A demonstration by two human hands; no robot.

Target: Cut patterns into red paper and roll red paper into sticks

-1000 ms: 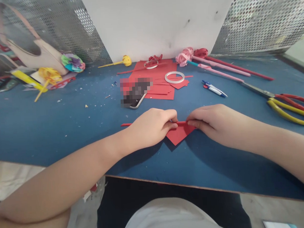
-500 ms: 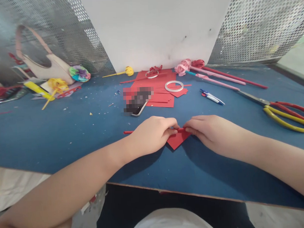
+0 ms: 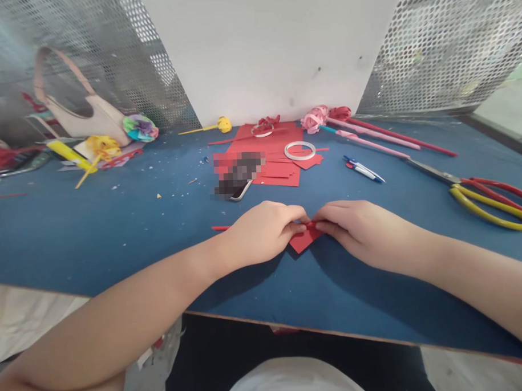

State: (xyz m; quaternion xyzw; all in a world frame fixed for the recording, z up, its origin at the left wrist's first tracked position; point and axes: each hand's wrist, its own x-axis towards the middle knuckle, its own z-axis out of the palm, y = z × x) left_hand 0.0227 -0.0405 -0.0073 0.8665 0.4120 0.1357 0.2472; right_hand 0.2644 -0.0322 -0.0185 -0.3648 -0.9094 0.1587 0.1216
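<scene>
Between both hands, close to the table's front edge, is a sheet of red paper (image 3: 304, 241) rolled into a thin tube along its far side. One flat corner of it points toward me. My left hand (image 3: 271, 229) pinches the roll with thumb and fingertips, and the tube's end (image 3: 220, 228) sticks out to the left behind the wrist. Fingers of my right hand (image 3: 348, 229) are closed on the roll's right part, almost touching the left fingertips. What lies under the fingers is hidden.
Beyond the hands lie a phone (image 3: 241, 190), red paper sheets (image 3: 280, 139), a white tape roll (image 3: 299, 151) and a pen (image 3: 363, 169). Large scissors (image 3: 492, 196) rest at right, near pink and red paper flowers (image 3: 316, 118). A handbag (image 3: 81, 119) stands back left.
The flat red corner has become a little smaller as the paper is rolled further. My hands have come slightly closer together, and the view has shifted a little.
</scene>
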